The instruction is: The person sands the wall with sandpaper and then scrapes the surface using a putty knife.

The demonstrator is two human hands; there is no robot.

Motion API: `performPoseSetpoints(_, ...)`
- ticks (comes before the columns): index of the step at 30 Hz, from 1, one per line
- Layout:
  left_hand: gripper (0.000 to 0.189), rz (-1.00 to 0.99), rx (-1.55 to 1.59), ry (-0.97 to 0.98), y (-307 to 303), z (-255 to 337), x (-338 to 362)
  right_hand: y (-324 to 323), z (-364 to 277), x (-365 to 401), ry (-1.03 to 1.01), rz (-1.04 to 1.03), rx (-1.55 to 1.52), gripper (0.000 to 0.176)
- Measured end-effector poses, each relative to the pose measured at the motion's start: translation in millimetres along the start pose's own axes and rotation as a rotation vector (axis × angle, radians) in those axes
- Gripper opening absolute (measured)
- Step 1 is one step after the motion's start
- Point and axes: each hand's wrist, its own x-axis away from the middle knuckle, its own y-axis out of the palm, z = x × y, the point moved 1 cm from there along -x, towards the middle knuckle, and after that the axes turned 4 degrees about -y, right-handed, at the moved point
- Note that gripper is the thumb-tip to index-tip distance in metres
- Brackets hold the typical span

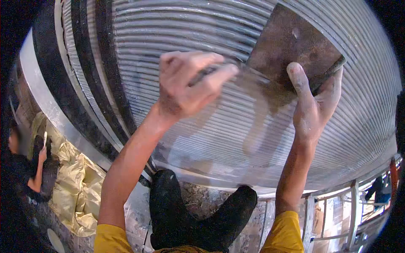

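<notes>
My left hand [190,84] is closed around a narrow putty knife [255,75]; the hand and blade are smeared by motion. The blade reaches right, to the lower left edge of a dark, brownish square plate [295,40]. That plate is gripped in my right hand [316,99], thumb on its face and fingers behind its lower right edge. Whitish dust coats the right thumb and fingers. Both hands are in front of a grey, ribbed wall surface [177,27], and the plate overlaps the ribs in this view.
Dark vertical strips [80,38] border the ribbed surface on the left. Lower left, another person [36,168] holds a light stick-like thing beside crumpled yellowish sheeting [78,194]. Pale framework with bars [354,211] stands lower right. Debris covers the floor [202,194] between my knees.
</notes>
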Motion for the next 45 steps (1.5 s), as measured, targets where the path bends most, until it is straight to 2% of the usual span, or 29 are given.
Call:
performPoseSetpoints(3,0.041,-0.037,-0.091,-0.106,-0.3,0.8,-17.4,1.5,-5.9,-1.1,0.007,0.081,-0.025,0.051)
performPoseSetpoints(5,0.03,-0.113,-0.138,-0.135,-3.6,10.2,-38.1,-4.1,4.9,-2.7,-0.085,0.078,0.119,0.049)
performPoseSetpoints(7,0.022,-0.153,-0.173,-0.112,-7.4,12.7,-50.7,3.3,19.0,-6.2,-0.246,0.21,0.043,0.061)
performPoseSetpoints(9,0.019,-0.152,-0.14,-0.081,-6.0,11.6,-53.2,-7.2,-8.6,-10.0,0.094,-0.089,-0.313,0.052)
performPoseSetpoints(10,0.019,-0.161,-0.156,-0.06,-4.7,8.1,-52.3,2.8,4.2,-13.6,0.052,0.034,-0.212,0.054)
performPoseSetpoints(14,0.014,-0.18,-0.196,0.013,-2.7,7.0,-54.9,1.8,15.2,-9.5,0.011,0.06,-0.191,0.055)
performPoseSetpoints(15,0.013,-0.186,-0.209,0.032,-5.0,6.3,-54.3,6.6,-22.7,-10.4,0.095,0.083,-0.047,0.058)
performPoseSetpoints(17,0.008,-0.154,-0.231,0.074,1.0,2.0,-50.6,4.7,-28.7,-6.9,0.121,0.011,-0.058,0.062)
performPoseSetpoints(19,0.008,-0.127,-0.243,0.102,9.1,-6.0,-45.9,-8.1,8.9,-3.1,-0.043,0.119,0.095,0.05)
performPoseSetpoints(22,0.009,-0.112,-0.24,0.099,12.5,-4.8,-44.1,-4.2,4.5,-1.3,-0.055,0.132,-0.059,0.051)
performPoseSetpoints(27,0.012,-0.14,-0.221,0.044,8.5,-4.2,-29.2,-1.9,4.6,2.8,-0.003,0.181,-0.055,0.051)
performPoseSetpoints(32,0.013,-0.05,-0.107,-0.069,-0.4,5.0,-33.6,-0.1,2.0,2.4,-0.014,0.195,-0.021,0.052)
performPoseSetpoints(35,0.021,-0.123,-0.133,-0.014,-0.9,6.1,-42.6,0.8,2.2,3.0,-0.018,0.191,-0.024,0.051)
performPoseSetpoints(38,0.022,-0.099,-0.118,0.042,-0.3,1.9,-44.5,0.3,3.4,3.9,-0.02,0.182,0.024,0.05)
performPoseSetpoints(45,0.016,-0.069,-0.129,0.08,2.1,0.2,-40.1,0.5,4.3,5.0,-0.007,0.189,0.046,0.052)
